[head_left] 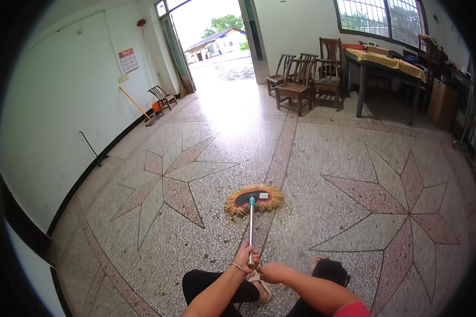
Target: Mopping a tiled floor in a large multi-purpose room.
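My left hand (246, 255) is wrapped around the metal handle (252, 226) of a dust mop, close to its near end. The mop's oval head (254, 199) lies on the speckled terrazzo floor ahead of me. It has a yellow-tan fringe, a dark backing edged in red and a blue-green joint at the pole. Beside the handle's near end is my right hand (274, 273), its fingers curled. The palm side is turned away, so what it may hold is hidden. A bracelet (239, 268) circles my left wrist.
Wooden chairs (294, 89) stand right of the open doorway (218, 51), beside a cloth-draped table (388, 61). Along the left wall are a low chair (162, 97), an orange-handled tool (135, 103) and a thin dark-handled tool (89, 143). A cardboard box (442, 104) stands far right.
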Demonstrator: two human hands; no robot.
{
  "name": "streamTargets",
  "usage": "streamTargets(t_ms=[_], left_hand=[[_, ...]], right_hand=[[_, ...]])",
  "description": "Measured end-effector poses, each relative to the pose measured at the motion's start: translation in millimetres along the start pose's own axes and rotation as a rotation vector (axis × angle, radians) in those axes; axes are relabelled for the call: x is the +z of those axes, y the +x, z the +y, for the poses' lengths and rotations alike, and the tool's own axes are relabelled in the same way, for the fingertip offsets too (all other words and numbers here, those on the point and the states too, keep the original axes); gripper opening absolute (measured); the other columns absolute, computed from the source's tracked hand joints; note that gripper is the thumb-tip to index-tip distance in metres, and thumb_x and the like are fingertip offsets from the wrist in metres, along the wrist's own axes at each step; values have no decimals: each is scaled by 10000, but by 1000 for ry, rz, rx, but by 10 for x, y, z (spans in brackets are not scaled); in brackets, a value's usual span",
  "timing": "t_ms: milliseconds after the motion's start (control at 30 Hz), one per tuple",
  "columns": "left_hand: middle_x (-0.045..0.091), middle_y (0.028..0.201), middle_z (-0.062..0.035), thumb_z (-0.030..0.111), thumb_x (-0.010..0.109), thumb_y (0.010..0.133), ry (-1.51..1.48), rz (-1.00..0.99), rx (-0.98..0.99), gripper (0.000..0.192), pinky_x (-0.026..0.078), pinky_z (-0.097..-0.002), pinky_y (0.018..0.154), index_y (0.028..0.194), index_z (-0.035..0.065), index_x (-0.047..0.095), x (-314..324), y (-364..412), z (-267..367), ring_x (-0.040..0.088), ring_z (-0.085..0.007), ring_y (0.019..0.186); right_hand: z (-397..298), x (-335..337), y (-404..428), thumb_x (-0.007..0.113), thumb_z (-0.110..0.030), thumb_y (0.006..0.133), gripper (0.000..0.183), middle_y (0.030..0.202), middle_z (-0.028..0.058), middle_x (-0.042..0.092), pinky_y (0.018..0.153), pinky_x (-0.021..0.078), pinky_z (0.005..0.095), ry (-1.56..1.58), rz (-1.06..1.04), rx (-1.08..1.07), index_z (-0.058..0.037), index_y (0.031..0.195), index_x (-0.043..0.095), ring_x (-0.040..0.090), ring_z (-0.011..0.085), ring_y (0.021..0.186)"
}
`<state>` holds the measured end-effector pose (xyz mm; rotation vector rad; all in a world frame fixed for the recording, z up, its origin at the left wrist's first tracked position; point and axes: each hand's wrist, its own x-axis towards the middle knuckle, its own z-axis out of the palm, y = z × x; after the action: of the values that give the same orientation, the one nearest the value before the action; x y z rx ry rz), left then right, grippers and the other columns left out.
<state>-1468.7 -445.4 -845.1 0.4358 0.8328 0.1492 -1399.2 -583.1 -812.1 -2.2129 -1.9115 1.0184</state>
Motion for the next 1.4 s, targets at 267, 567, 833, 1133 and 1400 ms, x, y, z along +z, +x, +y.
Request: streamTargets(t_ms=[267,567,833,1133,1400], left_hand=[[432,745,-48,227,405,953,-6,-4,-66,337,368,-195,405,1249,384,368,-442,-1024,-206,392,-114,523],[414,728,-35,143,430,934,-236,118,-95,403,299,-166,370,1269,361,381,-571,-2750,-360,346,-92,504],[446,768,-62,192,440,940,-180,-31,-109,269,384,-202,417,1166,335,410,-733,-1343,260,397,-111,527],[452,747,-50,206,412,945,-168,-50,-40,366,368,-214,390,1261,364,315,-769,-622,542,396,-114,500],[415,757,-57,138,407,938,-260,16,-16,400,305,-183,372,1297,308,366,-720,-2498,44,345,-101,496]], right_hand=[[-194,13,5,513,-270,814,256,905,128,647,713,493,426,-57,13,-18,-118,1000,605,626,313,856],[-521,-51,-101,507,-257,806,278,919,147,635,727,485,450,-36,-75,-134,-104,1023,589,608,340,879],[-715,-26,150,491,-228,806,250,922,155,632,735,489,440,-81,-88,-156,-78,977,594,613,322,879],[-475,-8,516,469,-171,805,217,912,170,636,725,500,423,-60,-49,-57,-83,941,614,620,317,874],[-635,0,679,535,-287,807,258,869,157,633,707,489,451,-82,-47,-162,-85,959,586,612,336,849]])
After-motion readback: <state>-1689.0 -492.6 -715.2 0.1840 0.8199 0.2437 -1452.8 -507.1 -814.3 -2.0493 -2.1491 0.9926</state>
